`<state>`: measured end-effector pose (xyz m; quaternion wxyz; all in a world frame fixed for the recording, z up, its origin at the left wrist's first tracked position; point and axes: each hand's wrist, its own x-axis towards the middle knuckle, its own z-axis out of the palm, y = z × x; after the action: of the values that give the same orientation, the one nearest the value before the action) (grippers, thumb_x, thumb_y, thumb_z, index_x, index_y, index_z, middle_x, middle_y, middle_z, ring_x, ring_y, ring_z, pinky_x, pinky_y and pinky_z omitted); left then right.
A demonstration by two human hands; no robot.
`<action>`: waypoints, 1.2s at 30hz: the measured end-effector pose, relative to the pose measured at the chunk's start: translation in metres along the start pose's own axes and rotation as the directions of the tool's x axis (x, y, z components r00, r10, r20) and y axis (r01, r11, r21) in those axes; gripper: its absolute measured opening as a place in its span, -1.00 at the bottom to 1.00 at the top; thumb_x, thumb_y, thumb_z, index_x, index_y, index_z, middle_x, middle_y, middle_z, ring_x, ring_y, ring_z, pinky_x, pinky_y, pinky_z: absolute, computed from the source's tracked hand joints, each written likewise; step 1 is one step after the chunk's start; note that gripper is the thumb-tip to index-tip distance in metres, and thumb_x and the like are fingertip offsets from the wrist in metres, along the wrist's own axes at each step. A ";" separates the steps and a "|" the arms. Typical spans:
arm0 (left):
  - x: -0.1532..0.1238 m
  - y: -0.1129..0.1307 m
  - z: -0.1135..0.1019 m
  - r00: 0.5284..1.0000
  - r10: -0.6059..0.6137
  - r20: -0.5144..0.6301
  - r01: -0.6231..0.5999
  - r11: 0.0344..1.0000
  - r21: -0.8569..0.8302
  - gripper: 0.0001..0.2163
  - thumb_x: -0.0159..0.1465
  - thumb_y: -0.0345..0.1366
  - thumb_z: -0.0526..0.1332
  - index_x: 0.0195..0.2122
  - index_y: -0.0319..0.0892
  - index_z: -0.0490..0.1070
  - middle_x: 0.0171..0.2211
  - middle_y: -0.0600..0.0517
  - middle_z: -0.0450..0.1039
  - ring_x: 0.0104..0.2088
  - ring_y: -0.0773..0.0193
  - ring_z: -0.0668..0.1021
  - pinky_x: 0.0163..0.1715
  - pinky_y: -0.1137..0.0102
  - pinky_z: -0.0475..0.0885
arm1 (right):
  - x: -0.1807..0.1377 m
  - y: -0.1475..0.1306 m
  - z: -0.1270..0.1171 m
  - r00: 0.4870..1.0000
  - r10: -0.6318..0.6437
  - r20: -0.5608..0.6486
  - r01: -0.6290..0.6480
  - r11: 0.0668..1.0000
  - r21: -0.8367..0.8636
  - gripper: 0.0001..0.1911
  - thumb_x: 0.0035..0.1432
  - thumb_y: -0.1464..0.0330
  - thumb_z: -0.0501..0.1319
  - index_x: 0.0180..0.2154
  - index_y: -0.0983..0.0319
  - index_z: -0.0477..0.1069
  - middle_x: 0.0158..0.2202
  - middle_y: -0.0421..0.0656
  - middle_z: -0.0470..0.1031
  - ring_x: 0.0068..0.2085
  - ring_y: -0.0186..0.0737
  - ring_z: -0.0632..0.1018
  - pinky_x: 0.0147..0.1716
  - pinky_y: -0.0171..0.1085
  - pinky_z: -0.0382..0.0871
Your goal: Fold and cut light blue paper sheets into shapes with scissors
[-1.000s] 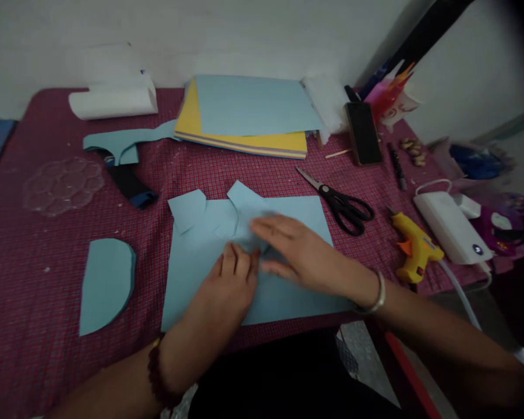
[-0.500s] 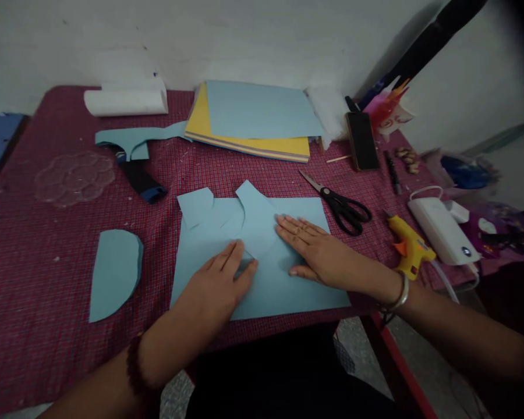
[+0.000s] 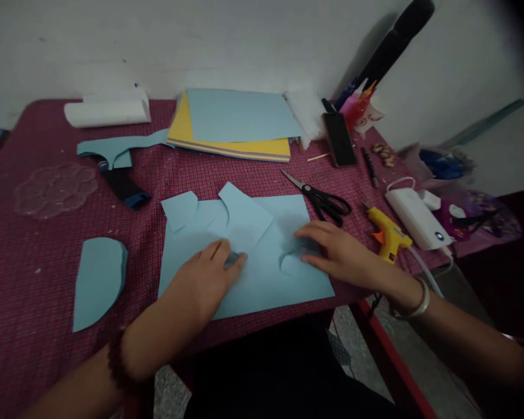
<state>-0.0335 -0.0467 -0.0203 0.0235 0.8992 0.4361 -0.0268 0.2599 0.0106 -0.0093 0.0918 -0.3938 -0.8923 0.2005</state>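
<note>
A large light-blue paper sheet lies on the table. On its upper part rests a cut blue paper piece with a curved edge and a pointed top. My left hand rests on the sheet at the lower edge of that piece, its thumb apart from the fingers. My right hand is over the sheet's right side, thumb and fingers spread. Beside its fingertips a small curved blue paper piece shows; the hand partly covers it. Black-handled scissors lie just beyond the right hand.
A half-round paper piece is at left. Stacked coloured paper, a paper offcut, a clear flower-shaped tray and a phone lie farther back. A yellow glue gun and white power box stand right.
My right hand has lifted from lying flat, its thumb and fingers now spread by the small curved piece. My left hand stays nearly in place. The view has shifted slightly right.
</note>
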 end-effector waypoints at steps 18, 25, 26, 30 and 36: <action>0.035 -0.033 0.011 0.951 -0.262 -0.166 0.180 0.902 -0.391 -0.71 0.21 -0.33 0.19 -0.05 -0.27 0.43 -0.08 -0.15 0.33 -0.05 0.04 0.41 0.04 0.10 0.36 | -0.005 -0.015 0.005 0.956 0.099 0.276 -0.076 0.993 -0.091 -0.70 0.02 0.40 0.27 -0.16 0.25 0.32 -0.28 -0.12 0.42 -0.30 -0.15 0.46 -0.30 -0.23 0.28; 0.029 -0.023 0.001 0.974 -0.188 -0.128 0.152 0.957 -0.248 -0.77 0.28 -0.33 0.13 -0.10 -0.13 0.50 0.06 -0.16 0.27 -0.01 -0.02 0.37 -0.04 0.06 0.37 | 0.006 -0.017 0.003 0.939 0.069 0.337 -0.122 0.983 0.138 -0.90 0.16 0.36 0.19 -0.39 0.23 0.32 -0.35 -0.17 0.39 -0.34 -0.25 0.41 -0.34 -0.28 0.24; 0.029 -0.022 0.000 0.972 -0.182 -0.146 0.148 0.964 -0.219 -0.78 0.28 -0.32 0.13 -0.11 -0.14 0.51 0.12 -0.17 0.23 0.03 -0.06 0.34 -0.05 0.04 0.36 | 0.010 -0.016 0.002 0.941 0.061 0.332 -0.139 0.966 0.219 -0.88 0.17 0.35 0.18 -0.40 0.22 0.31 -0.37 -0.18 0.37 -0.35 -0.27 0.40 -0.34 -0.29 0.24; 0.032 -0.021 0.000 0.983 -0.133 -0.128 0.101 0.968 -0.228 -0.81 0.29 -0.38 0.08 -0.21 -0.21 0.50 -0.04 -0.15 0.40 -0.07 0.00 0.40 -0.12 0.08 0.37 | 0.035 -0.014 0.000 0.926 0.107 0.361 -0.304 0.778 0.549 -0.84 0.18 0.29 0.16 -0.39 0.22 0.26 -0.50 -0.30 0.22 -0.48 -0.36 0.29 -0.50 -0.36 0.18; 0.038 -0.040 0.008 0.978 -0.101 -0.180 -0.041 0.757 -0.653 -0.81 0.30 -0.42 0.04 -0.31 -0.19 0.45 -0.31 0.01 0.41 -0.25 0.27 0.46 -0.21 0.35 0.39 | 0.087 -0.020 0.012 0.984 0.086 0.154 -0.167 0.741 0.650 -0.88 0.14 0.32 0.18 -0.37 0.23 0.28 -0.49 -0.30 0.24 -0.46 -0.37 0.30 -0.47 -0.37 0.18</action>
<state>-0.0417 0.0073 -0.0313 0.2902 0.8252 0.4325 0.2187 0.1841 0.0596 -0.0111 0.1600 -0.3834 -0.7388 0.5307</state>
